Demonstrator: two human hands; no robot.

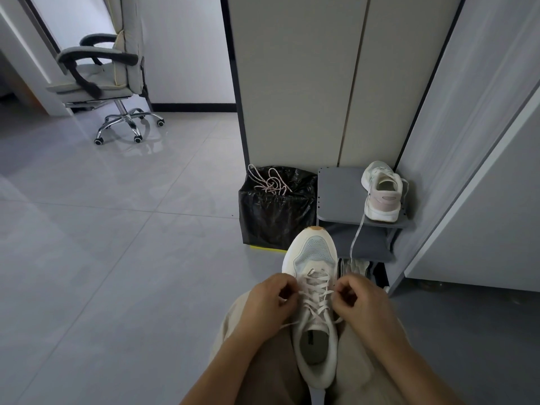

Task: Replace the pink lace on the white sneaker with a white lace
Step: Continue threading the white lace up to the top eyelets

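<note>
A home entrance area is being suggested: a low grey shoe rack [339,197] bearing a spare sneaker [382,194] is being kept at the foot of the tall cabinet [292,83], a lined bin [274,217] likewise, and a swivel chair [99,74] well left of the cabinet on glossy floor tiles [102,229].

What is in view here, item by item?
white mesh sneaker: one, white, bottom centre, toe pointing away
white flat lace: one, white, threaded through its eyelets
black plastic-lined bin: one, black, beyond the sneaker's toe
pink speckled cord lace: one, pink, bunched on top of the bin
grey low shelf: one, grey, right of the bin
second white sneaker: one, white, on the shelf
grey padded office chair: one, grey, far left
left hand: pinches the white flat lace, sneaker's left side
right hand: pinches it, sneaker's right side
</note>
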